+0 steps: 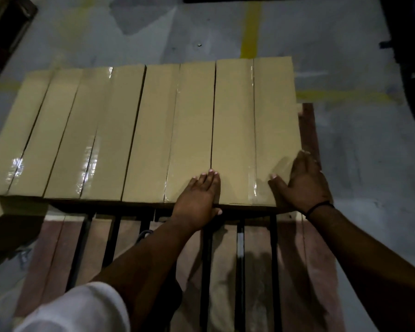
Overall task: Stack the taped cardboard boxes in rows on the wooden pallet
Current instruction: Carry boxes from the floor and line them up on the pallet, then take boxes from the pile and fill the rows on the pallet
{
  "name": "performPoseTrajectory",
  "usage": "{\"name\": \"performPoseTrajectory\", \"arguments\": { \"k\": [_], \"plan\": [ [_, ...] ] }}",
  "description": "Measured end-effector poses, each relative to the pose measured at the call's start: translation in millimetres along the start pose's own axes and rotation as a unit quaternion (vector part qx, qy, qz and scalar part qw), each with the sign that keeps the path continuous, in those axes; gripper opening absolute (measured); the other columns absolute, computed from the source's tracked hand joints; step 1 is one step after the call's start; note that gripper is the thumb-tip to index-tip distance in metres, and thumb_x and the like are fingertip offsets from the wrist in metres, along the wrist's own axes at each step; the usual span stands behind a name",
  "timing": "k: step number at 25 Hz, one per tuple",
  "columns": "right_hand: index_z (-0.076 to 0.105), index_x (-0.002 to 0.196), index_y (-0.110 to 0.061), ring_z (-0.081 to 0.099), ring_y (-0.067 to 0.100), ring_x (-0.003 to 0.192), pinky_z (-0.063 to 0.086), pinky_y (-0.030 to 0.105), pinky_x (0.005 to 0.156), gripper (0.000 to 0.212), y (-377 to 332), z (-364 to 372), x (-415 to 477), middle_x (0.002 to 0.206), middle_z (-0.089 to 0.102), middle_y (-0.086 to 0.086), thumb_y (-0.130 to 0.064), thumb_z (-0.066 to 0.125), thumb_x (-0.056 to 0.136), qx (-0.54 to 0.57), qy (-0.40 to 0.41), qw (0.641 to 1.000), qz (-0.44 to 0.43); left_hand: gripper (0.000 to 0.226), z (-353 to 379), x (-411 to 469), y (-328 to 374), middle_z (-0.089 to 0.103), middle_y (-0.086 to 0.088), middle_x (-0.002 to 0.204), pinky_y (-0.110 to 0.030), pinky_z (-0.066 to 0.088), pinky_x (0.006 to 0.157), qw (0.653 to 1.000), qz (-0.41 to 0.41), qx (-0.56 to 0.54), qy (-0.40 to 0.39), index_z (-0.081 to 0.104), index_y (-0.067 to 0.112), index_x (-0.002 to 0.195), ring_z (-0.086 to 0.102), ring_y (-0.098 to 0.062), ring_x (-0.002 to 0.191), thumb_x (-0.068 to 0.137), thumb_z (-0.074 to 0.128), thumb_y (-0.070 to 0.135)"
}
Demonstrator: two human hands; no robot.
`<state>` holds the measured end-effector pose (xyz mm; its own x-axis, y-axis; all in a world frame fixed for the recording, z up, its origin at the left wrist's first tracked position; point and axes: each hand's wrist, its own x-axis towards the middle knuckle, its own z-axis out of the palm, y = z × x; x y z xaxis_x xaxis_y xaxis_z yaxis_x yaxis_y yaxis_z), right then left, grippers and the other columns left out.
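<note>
On wooden pallet (290, 255), four taped cardboard boxes (153, 130) sit in one touching row; left hand (197, 195) flat across near seam; right hand (304, 185) flat, blurred, on rightmost box (256, 121); neither grips anything.

The taped cardboard boxes (153, 130) are covering the far part of the wooden pallet (225, 259), whose near slats are running off the bottom edge, and the leftmost box (12, 144) is being cut by the left edge. The right hand (304, 185) is blurring at its fingers (303, 159) on the right side of the rightmost box (273, 116) — whether they are curling over it cannot be told. A dark shape (5, 32) in the top left corner and a dark mass (412, 68) on the right edge are sitting in shadow, cut off — too dim to name.
</note>
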<state>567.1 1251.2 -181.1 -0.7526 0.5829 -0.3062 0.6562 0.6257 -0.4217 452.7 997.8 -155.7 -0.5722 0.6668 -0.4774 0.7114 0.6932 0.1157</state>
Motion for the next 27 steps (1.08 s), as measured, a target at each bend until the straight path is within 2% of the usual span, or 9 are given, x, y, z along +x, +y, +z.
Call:
{"name": "performPoseTrajectory", "arguments": {
  "k": [2, 6, 10, 13, 17, 22, 27],
  "plan": [
    [0.005, 0.164, -0.01, 0.005, 0.037, 0.156, 0.009, 0.048, 0.126, 0.1, -17, -28, -27, 0.17, 0.001, 0.019, -0.065, 0.053, 0.095, -0.062, 0.001, 0.997, -0.046, 0.095, -20, -22, 21, -0.013, -0.009, 0.171, -0.043, 0.0, 0.129, 0.999, -0.003, 0.018, 0.027, -0.009, 0.014, 0.163, -0.009, -0.027, 0.158, 0.101, 0.054, 0.05],
    [0.005, 0.164, -0.016, -0.003, 0.034, 0.158, 0.006, 0.047, 0.126, 0.092, -54, -99, -99, 0.171, -0.006, 0.015, -0.068, 0.04, 0.098, -0.133, -0.013, 0.985, -0.105, 0.091, -72, -86, 83, -0.009, -0.011, 0.171, -0.047, 0.0, 0.128, 0.997, -0.008, 0.015, 0.072, -0.006, 0.014, 0.163, -0.009, -0.032, 0.158, 0.102, 0.052, 0.049],
    [0.004, 0.165, -0.018, -0.007, 0.032, 0.158, 0.003, 0.044, 0.126, 0.088, -86, -174, -182, 0.171, -0.008, 0.012, -0.065, 0.039, 0.1, -0.124, -0.021, 0.983, -0.131, 0.088, -126, -167, 140, -0.001, -0.011, 0.172, -0.047, 0.0, 0.128, 0.995, -0.013, 0.012, 0.093, -0.002, 0.015, 0.164, -0.004, -0.033, 0.158, 0.102, 0.052, 0.048],
    [0.008, 0.165, -0.018, -0.004, 0.03, 0.158, 0.001, 0.043, 0.126, 0.084, -95, -221, -253, 0.172, -0.003, 0.012, -0.061, 0.041, 0.101, -0.114, -0.016, 0.981, -0.153, 0.087, -158, -238, 172, 0.001, -0.011, 0.172, -0.048, -0.001, 0.127, 0.992, -0.052, 0.004, 0.118, -0.002, 0.017, 0.164, -0.003, -0.032, 0.158, 0.103, 0.051, 0.047],
    [0.012, 0.164, -0.018, 0.0, 0.031, 0.158, 0.007, 0.048, 0.126, 0.083, -87, -270, -329, 0.172, 0.004, 0.013, -0.062, 0.041, 0.1, -0.115, 0.019, 0.981, -0.158, 0.087, -181, -317, 209, 0.002, -0.01, 0.172, -0.05, 0.003, 0.128, 0.984, -0.089, -0.039, 0.152, -0.003, 0.018, 0.164, -0.001, -0.032, 0.158, 0.103, 0.051, 0.049],
    [0.017, 0.163, -0.018, 0.002, 0.033, 0.158, 0.011, 0.053, 0.126, 0.081, -83, -298, -403, 0.171, 0.008, 0.015, -0.063, 0.041, 0.1, -0.133, 0.064, 0.974, -0.172, 0.085, -192, -385, 233, 0.005, -0.009, 0.172, -0.051, 0.005, 0.128, 0.981, -0.058, -0.025, 0.182, -0.001, 0.02, 0.164, 0.001, -0.032, 0.158, 0.103, 0.05, 0.05],
    [0.011, 0.164, -0.019, -0.002, 0.032, 0.158, 0.006, 0.051, 0.127, 0.082, -88, -297, -482, 0.171, 0.002, 0.014, -0.063, 0.038, 0.1, -0.156, 0.113, 0.97, -0.148, 0.083, -194, -443, 236, 0.005, -0.007, 0.172, -0.05, 0.005, 0.128, 0.977, 0.008, -0.022, 0.21, 0.001, 0.022, 0.165, 0.002, -0.03, 0.158, 0.103, 0.049, 0.05]
  ]
}}
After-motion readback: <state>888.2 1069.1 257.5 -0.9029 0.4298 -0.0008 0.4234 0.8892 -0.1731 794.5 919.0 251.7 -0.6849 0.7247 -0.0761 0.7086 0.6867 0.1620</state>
